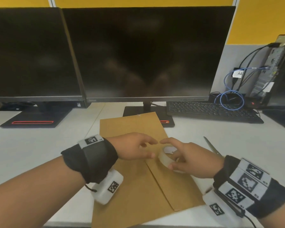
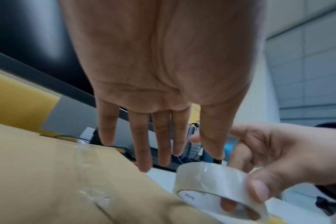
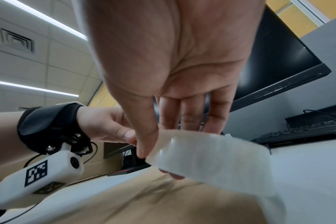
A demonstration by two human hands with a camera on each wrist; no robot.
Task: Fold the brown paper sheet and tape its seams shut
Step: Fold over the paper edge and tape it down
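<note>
The brown paper sheet (image 1: 130, 191) lies folded on the white desk, with a seam running down its middle toward me. In the left wrist view, shiny clear tape (image 2: 92, 192) lies on the paper (image 2: 38, 174). My right hand (image 1: 168, 153) grips a clear tape roll (image 1: 163, 159) just above the sheet, thumb on the outer wall and fingers through the core (image 2: 228, 204). My left hand (image 1: 152, 148) hovers beside it with straight fingers (image 2: 142, 144), its thumb tip close to the roll's top (image 2: 211, 174). The right wrist view shows the roll (image 3: 211, 159) over the paper (image 3: 144, 204).
Scissors (image 1: 212, 147) lie on the desk right of the sheet. Two dark monitors (image 1: 146, 51) stand behind, and the paper's far edge reaches one stand base (image 1: 135, 111). A black keyboard (image 1: 211, 111), blue cables and a computer tower (image 1: 281, 71) are at the back right.
</note>
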